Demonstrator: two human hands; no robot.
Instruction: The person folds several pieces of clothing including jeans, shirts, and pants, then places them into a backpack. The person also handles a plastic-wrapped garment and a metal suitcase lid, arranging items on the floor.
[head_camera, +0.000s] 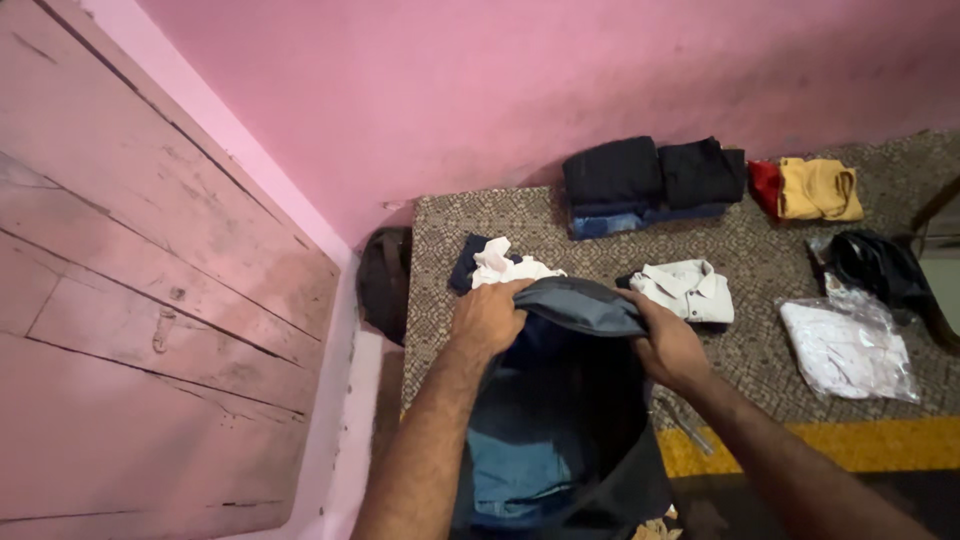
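Holding a dark grey fabric backpack (575, 400) open at its top edge, both hands close on the cloth: the left hand (487, 318) has its grip pinching the rim on one side, and the right hand (668, 347) has its grip curled tight on the rim on the other. The backpack stands at the near edge of a speckled brown mosaic floor (760, 330), and blue denim (515, 465) shows inside it. Just beyond the backpack lie a crumpled white cloth on a navy garment (498, 265) and a folded cream collared shirt (688, 290). Farther beyond it, against the pink wall (520, 90), sits a stack of folded dark clothes over blue jeans (650, 185), with a folded mustard-yellow garment (818, 188) beside that. To the backpack's right rests a white garment in a clear plastic bag (848, 350), with a black bundle (880, 265) behind it.
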